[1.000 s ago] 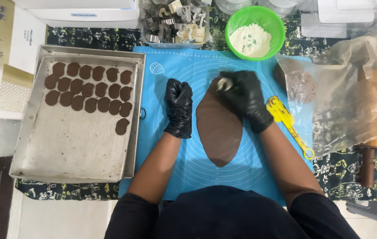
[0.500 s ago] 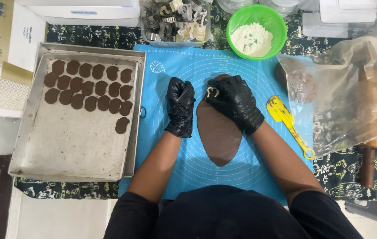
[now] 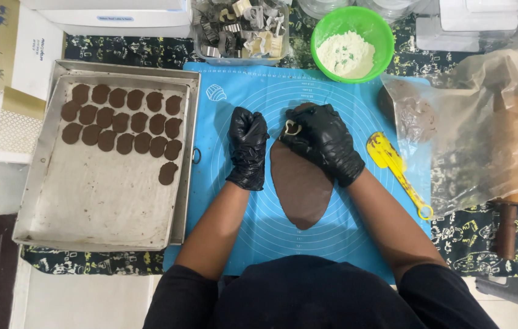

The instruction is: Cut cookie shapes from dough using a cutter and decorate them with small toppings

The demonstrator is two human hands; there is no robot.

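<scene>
Looking down from our head camera, we see a green bowl (image 3: 351, 36) of white flour, a clear box (image 3: 241, 30) of metal cutters, and a metal tray (image 3: 40, 201) with 15 brown cut-outs. Smooth, oval brown dough (image 3: 301, 186) lies on our blue mat (image 3: 259, 225). Our right hand (image 3: 325, 141) grasps a small cutter (image 3: 292, 127) on its top edge; our left hand (image 3: 248, 146) is clenched beside it.

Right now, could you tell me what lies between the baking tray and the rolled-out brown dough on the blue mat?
In the head view, only the gloved left hand, fisted on the blue mat, lies between the baking tray and the brown dough.
</scene>
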